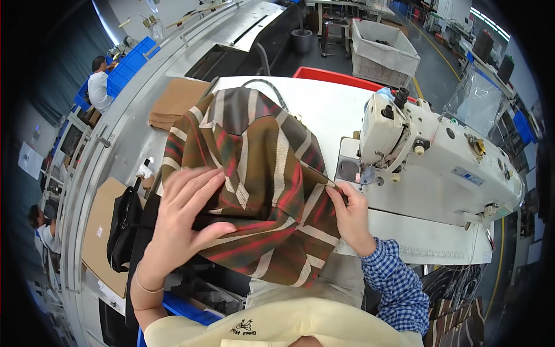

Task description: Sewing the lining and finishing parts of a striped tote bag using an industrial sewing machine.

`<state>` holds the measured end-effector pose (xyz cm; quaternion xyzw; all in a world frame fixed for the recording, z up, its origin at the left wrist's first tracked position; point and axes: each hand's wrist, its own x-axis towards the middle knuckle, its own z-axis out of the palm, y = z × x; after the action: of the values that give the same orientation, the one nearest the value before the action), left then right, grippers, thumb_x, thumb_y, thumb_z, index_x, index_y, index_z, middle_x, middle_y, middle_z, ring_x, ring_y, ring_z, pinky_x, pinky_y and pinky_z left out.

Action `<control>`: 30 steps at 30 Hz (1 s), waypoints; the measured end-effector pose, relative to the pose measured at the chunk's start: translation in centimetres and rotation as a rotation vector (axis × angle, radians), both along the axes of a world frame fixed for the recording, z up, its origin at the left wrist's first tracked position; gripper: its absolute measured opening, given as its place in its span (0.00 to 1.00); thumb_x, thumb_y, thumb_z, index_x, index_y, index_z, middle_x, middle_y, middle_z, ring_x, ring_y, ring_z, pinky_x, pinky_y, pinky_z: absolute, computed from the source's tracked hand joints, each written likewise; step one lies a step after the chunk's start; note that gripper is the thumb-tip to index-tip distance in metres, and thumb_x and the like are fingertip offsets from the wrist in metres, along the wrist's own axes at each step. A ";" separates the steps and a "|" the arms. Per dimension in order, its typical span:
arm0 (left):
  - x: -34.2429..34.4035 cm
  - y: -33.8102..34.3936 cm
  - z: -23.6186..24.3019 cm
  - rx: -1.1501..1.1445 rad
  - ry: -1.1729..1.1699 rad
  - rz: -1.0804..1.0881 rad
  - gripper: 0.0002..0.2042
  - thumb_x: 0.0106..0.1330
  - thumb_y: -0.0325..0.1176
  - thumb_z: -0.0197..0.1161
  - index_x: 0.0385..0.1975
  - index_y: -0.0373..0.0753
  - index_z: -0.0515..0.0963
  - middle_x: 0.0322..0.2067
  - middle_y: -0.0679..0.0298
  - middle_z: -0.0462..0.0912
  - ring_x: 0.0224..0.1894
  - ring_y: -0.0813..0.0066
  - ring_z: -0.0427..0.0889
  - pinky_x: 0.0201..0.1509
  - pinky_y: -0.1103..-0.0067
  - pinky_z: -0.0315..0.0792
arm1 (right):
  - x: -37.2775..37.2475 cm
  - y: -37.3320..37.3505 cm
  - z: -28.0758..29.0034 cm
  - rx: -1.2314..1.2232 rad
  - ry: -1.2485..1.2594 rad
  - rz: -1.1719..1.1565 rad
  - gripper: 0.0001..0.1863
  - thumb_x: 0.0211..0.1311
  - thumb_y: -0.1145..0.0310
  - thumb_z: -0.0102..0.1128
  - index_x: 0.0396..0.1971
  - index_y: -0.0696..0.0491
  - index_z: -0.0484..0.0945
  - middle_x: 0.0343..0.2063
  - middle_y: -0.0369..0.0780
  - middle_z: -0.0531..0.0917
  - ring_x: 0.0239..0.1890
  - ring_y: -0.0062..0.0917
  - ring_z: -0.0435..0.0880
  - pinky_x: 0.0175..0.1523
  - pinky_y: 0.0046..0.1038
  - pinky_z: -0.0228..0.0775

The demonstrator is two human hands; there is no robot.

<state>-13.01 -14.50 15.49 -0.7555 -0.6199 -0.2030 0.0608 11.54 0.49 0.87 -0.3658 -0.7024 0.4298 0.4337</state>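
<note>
Thumb and fingers of the right hand [350,213] pinch the cloth [263,165]; the left hand [184,222] is splayed over it, contact unclear. Arranging seems underway; next likely calls for smoothing folds. It lies bunched, partly on the table [315,118], left of the sewing machine [436,182].

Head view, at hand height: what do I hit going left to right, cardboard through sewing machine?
Cardboard → black bag → left hand → plaid cloth → right hand → sewing machine.
</note>
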 end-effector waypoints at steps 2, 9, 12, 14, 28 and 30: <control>0.5 0.2 -1.1 0.063 -0.075 0.045 0.31 0.51 0.41 0.75 0.52 0.30 0.74 0.49 0.50 0.78 0.47 0.53 0.79 0.50 0.68 0.74 | -0.1 0.0 -0.3 0.028 0.007 0.005 0.08 0.65 0.73 0.59 0.39 0.61 0.79 0.30 0.43 0.81 0.27 0.25 0.78 0.33 0.26 0.68; 0.8 0.0 -2.6 0.108 -0.008 0.069 0.25 0.53 0.33 0.74 0.49 0.28 0.74 0.42 0.49 0.81 0.39 0.52 0.81 0.42 0.70 0.77 | 0.0 -0.5 0.2 0.071 0.031 0.007 0.06 0.62 0.76 0.61 0.38 0.60 0.79 0.31 0.45 0.81 0.30 0.29 0.80 0.34 0.27 0.70; 0.8 0.0 -2.5 0.162 -0.014 0.092 0.18 0.55 0.29 0.71 0.43 0.28 0.75 0.33 0.51 0.81 0.31 0.55 0.81 0.35 0.70 0.75 | -0.4 -0.7 1.0 0.161 0.020 0.001 0.06 0.60 0.77 0.62 0.37 0.60 0.78 0.31 0.44 0.81 0.30 0.32 0.80 0.35 0.29 0.72; 0.3 0.3 -2.7 0.219 -0.017 0.111 0.12 0.56 0.26 0.69 0.38 0.29 0.76 0.25 0.53 0.79 0.24 0.57 0.78 0.29 0.71 0.71 | -0.4 -0.6 1.0 0.254 -0.008 -0.011 0.06 0.60 0.78 0.62 0.37 0.61 0.78 0.31 0.44 0.81 0.31 0.29 0.80 0.35 0.27 0.71; -10.6 -0.8 0.3 0.456 -0.412 0.094 0.11 0.77 0.33 0.45 0.35 0.32 0.69 0.34 0.66 0.69 0.38 0.80 0.66 0.47 0.85 0.61 | 0.2 0.2 3.7 0.576 -0.042 -0.056 0.11 0.55 0.72 0.68 0.28 0.60 0.74 0.25 0.43 0.78 0.29 0.36 0.78 0.31 0.33 0.70; -10.5 -1.1 0.6 0.456 -0.366 0.079 0.11 0.77 0.34 0.45 0.36 0.32 0.68 0.33 0.66 0.69 0.37 0.80 0.66 0.47 0.84 0.61 | 0.2 0.2 3.7 0.578 -0.046 -0.069 0.11 0.56 0.72 0.68 0.27 0.60 0.74 0.25 0.43 0.78 0.29 0.36 0.78 0.31 0.33 0.70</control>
<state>-23.54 -15.58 16.13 -0.6485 -0.5878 -0.4675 0.1239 11.79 0.65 4.57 -0.2605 -0.7925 0.1885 0.5182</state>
